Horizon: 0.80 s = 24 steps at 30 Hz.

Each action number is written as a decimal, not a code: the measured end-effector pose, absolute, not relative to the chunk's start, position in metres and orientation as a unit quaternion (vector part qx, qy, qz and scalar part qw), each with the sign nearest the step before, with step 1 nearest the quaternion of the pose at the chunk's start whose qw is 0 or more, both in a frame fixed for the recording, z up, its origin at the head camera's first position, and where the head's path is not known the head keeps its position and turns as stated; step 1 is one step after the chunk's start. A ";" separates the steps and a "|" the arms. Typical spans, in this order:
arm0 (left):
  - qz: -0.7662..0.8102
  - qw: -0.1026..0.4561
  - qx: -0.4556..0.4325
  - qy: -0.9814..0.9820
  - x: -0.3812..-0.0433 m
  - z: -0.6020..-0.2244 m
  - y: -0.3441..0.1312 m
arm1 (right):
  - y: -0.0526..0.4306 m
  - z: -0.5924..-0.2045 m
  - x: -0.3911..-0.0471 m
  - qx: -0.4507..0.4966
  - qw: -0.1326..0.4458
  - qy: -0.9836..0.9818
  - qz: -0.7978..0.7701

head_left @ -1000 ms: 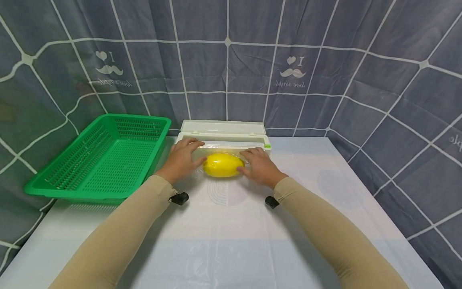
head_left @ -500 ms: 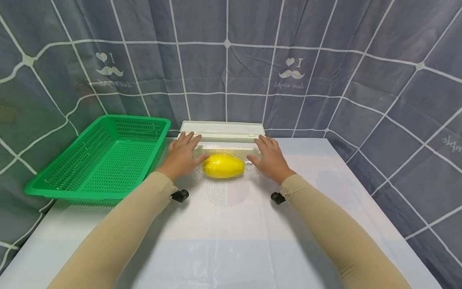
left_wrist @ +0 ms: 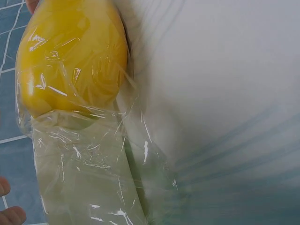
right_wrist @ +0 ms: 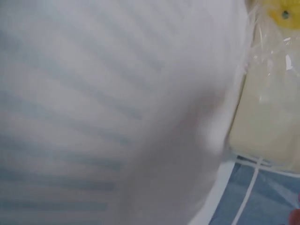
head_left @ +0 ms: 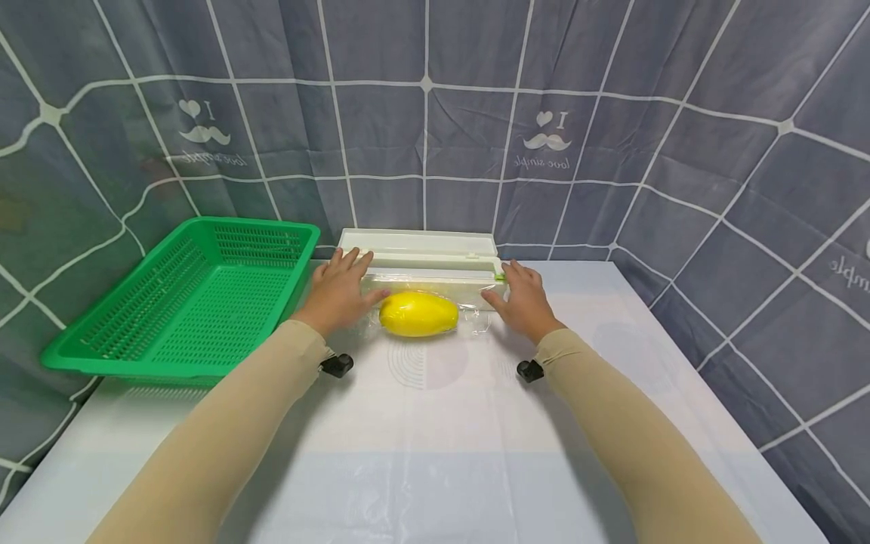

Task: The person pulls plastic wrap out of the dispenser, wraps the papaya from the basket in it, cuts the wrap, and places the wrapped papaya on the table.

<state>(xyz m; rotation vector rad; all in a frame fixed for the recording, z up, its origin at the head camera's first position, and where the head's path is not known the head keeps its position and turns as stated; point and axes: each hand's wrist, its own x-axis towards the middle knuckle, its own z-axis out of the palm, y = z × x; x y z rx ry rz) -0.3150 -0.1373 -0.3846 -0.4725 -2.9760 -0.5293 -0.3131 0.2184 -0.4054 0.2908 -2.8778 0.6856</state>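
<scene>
A yellow oval fruit (head_left: 418, 314) lies against the front of a white cling film dispenser (head_left: 418, 243), whose lid is raised. Clear cling film (left_wrist: 84, 150) covers the fruit and spreads, wrinkled, past both its ends. My left hand (head_left: 336, 293) rests at the dispenser's left end with fingers spread and thumb near the fruit. At the other end, my right hand (head_left: 526, 302) has extended fingers beside the green cutter slider (head_left: 500, 277), and its thumb is apart from the fruit. Only a few fingertips (left_wrist: 11, 215) show in the left wrist view.
A green plastic basket (head_left: 204, 310) with slotted sides stands to the left, close to my left forearm. A grey checked curtain (head_left: 381, 128) hangs behind and on both sides of the white-covered table (head_left: 435, 483).
My right hand has moved right, off the fruit's end, to the dispenser's right end. My left hand has shifted slightly up to the left end, its fingers spread wider. The fruit stays put.
</scene>
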 end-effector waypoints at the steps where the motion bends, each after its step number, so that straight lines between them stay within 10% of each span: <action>1: -0.173 0.041 -0.154 -0.972 -0.316 -0.384 -0.137 | 0.219 -0.406 -0.313 0.094 0.084 -0.964 0.235; 24: -0.181 0.029 -0.159 -0.970 -0.322 -0.385 -0.131 | 0.231 -0.420 -0.333 0.077 0.057 -0.957 0.272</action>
